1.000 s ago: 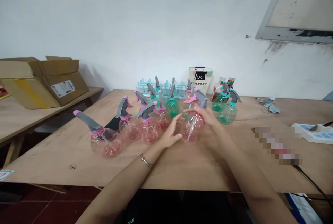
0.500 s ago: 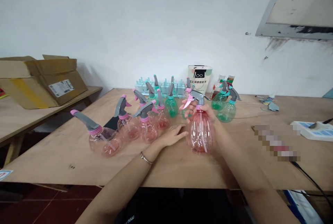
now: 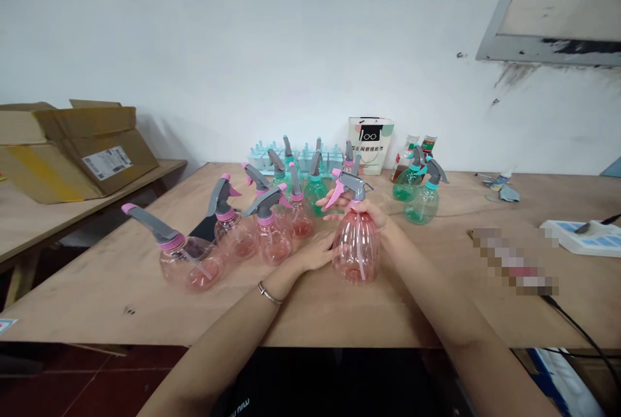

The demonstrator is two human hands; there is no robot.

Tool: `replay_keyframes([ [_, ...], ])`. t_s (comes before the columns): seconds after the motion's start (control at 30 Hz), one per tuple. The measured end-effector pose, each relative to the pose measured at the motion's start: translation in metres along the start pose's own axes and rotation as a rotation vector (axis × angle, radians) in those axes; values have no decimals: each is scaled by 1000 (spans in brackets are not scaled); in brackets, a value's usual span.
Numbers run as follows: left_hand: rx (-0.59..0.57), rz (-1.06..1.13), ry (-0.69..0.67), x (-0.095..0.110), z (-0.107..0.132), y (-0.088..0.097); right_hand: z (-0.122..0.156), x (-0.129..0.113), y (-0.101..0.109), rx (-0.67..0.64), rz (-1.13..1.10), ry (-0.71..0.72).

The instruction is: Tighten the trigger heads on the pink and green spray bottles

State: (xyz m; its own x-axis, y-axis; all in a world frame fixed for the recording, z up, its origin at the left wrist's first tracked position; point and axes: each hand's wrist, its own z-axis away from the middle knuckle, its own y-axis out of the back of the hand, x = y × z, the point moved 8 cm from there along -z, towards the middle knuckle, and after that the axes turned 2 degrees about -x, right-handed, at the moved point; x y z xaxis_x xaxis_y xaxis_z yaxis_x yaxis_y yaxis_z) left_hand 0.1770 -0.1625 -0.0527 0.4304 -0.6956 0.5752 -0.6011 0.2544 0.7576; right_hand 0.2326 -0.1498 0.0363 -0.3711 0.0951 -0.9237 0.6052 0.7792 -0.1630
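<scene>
A clear pink spray bottle [image 3: 356,250] with a grey and pink trigger head stands upright before me. Around its neck from behind curls my right hand [image 3: 372,214], fingers showing past the pink trigger; part of the hand is hidden by the bottle. My left hand [image 3: 316,253], a metal bracelet on its wrist, lies low by the bottle's left side. Its fingers are stretched out, with the tips at the bottle's wall. Left of that hand stand several other pink spray bottles [image 3: 272,242], one of them [image 3: 191,266] nearest the front left.
Green spray bottles [image 3: 422,202] stand behind and right, near two red-labelled bottles [image 3: 400,160]. Light-blue moulds [image 3: 320,161] and a paper bag [image 3: 371,145] line the wall. A power strip [image 3: 582,238] lies right; a cardboard box [image 3: 72,152] sits on the left table.
The pink spray bottle in my right hand has shifted a little to the left, closer to my left hand. The view has moved slightly; the other bottles stand as before.
</scene>
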Motion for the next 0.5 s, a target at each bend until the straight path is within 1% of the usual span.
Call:
replay_keyframes([
  [0.2, -14, -9, -12, -1, -1, -2, -3, -3, 1, 14, 6, 63],
  [0.37, -10, -14, -35, -2, -1, -2, -5, 3, -4, -35, -49, 28],
  [0.43, -13, -30, -41, -2, -1, -3, -4, 4, -4, -21, -54, 17],
  [0.5, -6, -51, -58, -2, -1, -2, -3, 4, -1, 20, -30, -8],
])
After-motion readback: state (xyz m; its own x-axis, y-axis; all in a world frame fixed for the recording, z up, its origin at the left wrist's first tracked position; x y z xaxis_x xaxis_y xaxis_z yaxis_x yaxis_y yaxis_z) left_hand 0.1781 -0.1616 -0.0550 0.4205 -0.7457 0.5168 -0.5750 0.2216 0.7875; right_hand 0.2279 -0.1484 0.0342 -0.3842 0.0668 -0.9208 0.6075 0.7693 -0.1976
